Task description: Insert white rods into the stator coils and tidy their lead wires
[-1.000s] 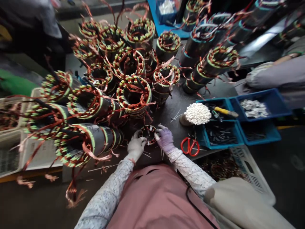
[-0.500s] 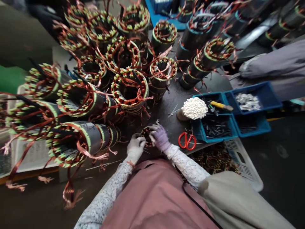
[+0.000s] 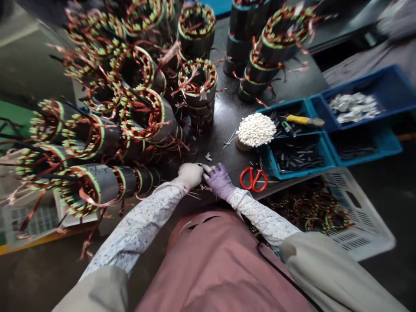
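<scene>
At the table edge in front of me, my left hand (image 3: 191,175), in a white glove, is curled over a small copper-wound stator. Its back hides nearly all of the stator. My right hand (image 3: 221,181), in a purple glove, meets the left hand's fingertips from the right, fingers bent and pinched. What lies between those fingertips is hidden. A white scrap (image 3: 208,157) lies just beyond the hands, and thin pale sticks (image 3: 194,196) lie below the left hand. Red-handled scissors (image 3: 253,179) rest to the right of my right hand.
Wound stators (image 3: 104,182) with loose copper leads crowd the left and back. Right of centre stands a bundle of white-tipped sticks (image 3: 256,130). Beyond are blue bins (image 3: 300,173) with black sleeves, a yellow-handled tool (image 3: 303,120), and a white crate (image 3: 373,221) of small windings below.
My left hand has turned over the small stator, which showed between both hands before. My right hand has shifted against the left fingertips. The whole view has shifted with my head.
</scene>
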`<state>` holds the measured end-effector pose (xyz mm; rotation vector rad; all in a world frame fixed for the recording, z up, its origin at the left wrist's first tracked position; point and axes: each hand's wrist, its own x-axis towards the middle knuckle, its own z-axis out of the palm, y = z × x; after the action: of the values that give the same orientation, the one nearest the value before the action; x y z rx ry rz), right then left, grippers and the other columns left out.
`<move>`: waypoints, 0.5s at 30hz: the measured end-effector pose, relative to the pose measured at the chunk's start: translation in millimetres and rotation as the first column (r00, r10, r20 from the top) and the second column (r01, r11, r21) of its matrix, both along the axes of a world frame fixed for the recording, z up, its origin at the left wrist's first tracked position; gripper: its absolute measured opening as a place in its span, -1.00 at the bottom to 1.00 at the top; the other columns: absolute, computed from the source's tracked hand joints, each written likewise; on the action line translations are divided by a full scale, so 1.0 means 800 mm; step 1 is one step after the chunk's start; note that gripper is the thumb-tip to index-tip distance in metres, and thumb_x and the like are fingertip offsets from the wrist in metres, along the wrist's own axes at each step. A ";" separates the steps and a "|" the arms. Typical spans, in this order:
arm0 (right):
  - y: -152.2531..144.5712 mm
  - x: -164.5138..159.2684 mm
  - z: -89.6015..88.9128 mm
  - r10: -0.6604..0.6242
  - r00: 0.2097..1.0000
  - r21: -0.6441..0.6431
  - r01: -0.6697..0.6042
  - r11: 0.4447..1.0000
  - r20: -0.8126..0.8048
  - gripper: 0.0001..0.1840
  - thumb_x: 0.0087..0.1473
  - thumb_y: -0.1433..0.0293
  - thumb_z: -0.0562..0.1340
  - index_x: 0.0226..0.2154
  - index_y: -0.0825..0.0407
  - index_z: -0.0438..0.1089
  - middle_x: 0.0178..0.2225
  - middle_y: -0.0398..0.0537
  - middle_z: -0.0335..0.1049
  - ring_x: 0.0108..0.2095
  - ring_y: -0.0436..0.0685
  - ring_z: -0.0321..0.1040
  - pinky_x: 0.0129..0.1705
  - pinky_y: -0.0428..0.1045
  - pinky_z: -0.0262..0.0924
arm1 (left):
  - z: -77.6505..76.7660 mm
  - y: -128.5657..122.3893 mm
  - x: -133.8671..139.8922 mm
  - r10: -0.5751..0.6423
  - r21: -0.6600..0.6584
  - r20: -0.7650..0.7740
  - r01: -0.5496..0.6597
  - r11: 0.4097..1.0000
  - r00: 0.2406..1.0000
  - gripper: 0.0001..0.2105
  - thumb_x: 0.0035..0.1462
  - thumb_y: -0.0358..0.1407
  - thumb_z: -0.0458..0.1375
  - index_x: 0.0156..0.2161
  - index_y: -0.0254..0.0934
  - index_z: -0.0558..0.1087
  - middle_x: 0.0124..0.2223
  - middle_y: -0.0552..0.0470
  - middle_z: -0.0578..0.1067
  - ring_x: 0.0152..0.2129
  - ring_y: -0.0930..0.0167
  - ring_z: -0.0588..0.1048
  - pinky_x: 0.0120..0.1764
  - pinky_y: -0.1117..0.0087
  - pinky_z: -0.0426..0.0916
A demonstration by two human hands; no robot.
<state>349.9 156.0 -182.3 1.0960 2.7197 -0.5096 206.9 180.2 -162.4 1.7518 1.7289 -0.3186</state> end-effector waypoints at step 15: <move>-0.006 0.003 -0.002 -0.098 0.989 -0.038 0.094 0.995 -0.109 -0.57 0.08 0.20 0.20 -0.03 0.05 0.37 0.21 0.13 0.11 -0.04 0.32 0.23 -0.06 0.18 0.05 | 0.011 -0.068 -0.001 -0.172 -0.032 -0.124 0.169 0.985 0.977 -0.75 0.10 -0.18 0.11 -0.14 -0.21 0.45 -0.13 -0.09 0.48 -0.21 0.28 0.45 -0.22 0.34 0.28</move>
<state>352.3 151.2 -183.7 1.2306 2.7517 -0.6458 205.8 125.8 -153.8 1.9050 1.6576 -0.5306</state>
